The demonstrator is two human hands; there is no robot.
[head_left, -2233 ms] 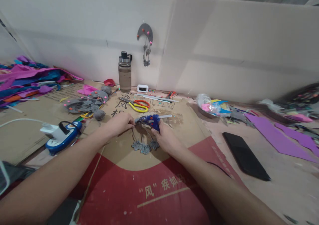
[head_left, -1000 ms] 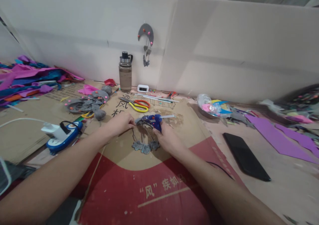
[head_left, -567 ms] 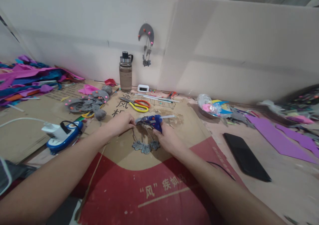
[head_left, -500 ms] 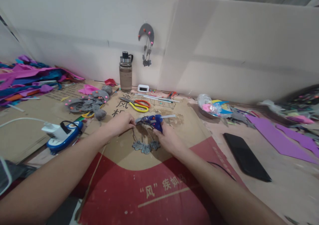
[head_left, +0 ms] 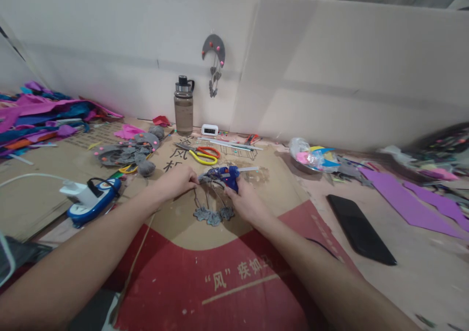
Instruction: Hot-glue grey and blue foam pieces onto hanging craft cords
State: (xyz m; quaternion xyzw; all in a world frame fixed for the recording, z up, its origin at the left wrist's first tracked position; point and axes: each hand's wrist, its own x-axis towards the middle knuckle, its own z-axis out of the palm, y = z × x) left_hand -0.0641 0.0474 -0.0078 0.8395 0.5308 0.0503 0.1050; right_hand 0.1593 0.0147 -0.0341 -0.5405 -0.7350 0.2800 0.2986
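My right hand (head_left: 248,200) is wrapped around the handle of a blue glue gun (head_left: 230,178), and a whitish glue stick (head_left: 249,168) juts from its back end. The nozzle points left, toward my left hand (head_left: 184,180). Those left fingers are pinched together at the edge of a dark grey felt piece (head_left: 205,175), mostly hidden behind the gun. Thin cords run down from it to a row of grey flower shapes (head_left: 213,217) lying over the cardboard (head_left: 190,236).
Yellow-and-red-handled scissors (head_left: 205,155) lie beyond my hands, near a water bottle (head_left: 183,107) and small clock (head_left: 210,130). A blue power strip (head_left: 93,204) is at left; a black phone (head_left: 361,228) and purple sheets (head_left: 414,204) are at right. A grey crescent ornament (head_left: 214,48) hangs on the wall.
The glue gun has tilted and shifted very slightly, with its rear a little higher. Both hands keep nearly the same places, and the view has moved a touch.
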